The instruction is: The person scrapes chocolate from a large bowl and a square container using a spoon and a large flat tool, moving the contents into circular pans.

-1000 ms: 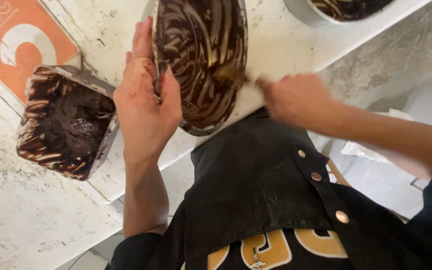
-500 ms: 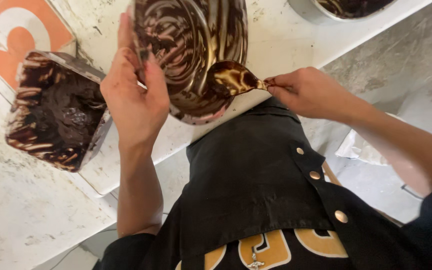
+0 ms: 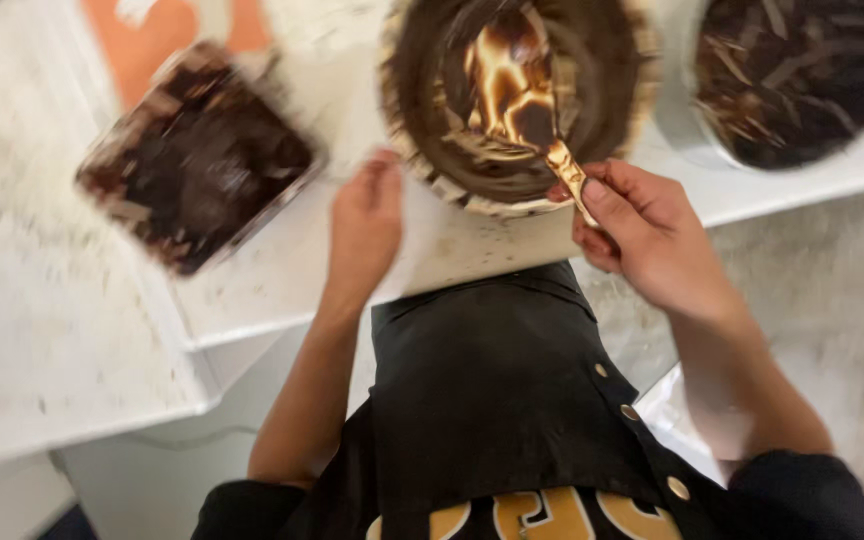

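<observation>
Right hand [image 3: 652, 235] pinching spoon [image 3: 552, 150] inside chocolate-smeared bowl [image 3: 432, 165]; left hand [image 3: 364, 225] open, holding nothing, beside bowl rim.

Two bowls [image 3: 517, 110] [image 3: 802, 80], one tub [image 3: 197, 155], one spoon [image 3: 552, 140].

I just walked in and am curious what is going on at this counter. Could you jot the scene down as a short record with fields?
Place: white counter, seen from above
Right hand: grips a spoon dipped into the round bowl smeared with chocolate
Left hand: lies flat on the counter beside the bowl, holding nothing
Left of the bowl: rectangular tray full of dark chocolate mix
Far right: second round bowl with dark contents
Clothing: black shirt with buttons
Sharpness: picture is blurred
</observation>
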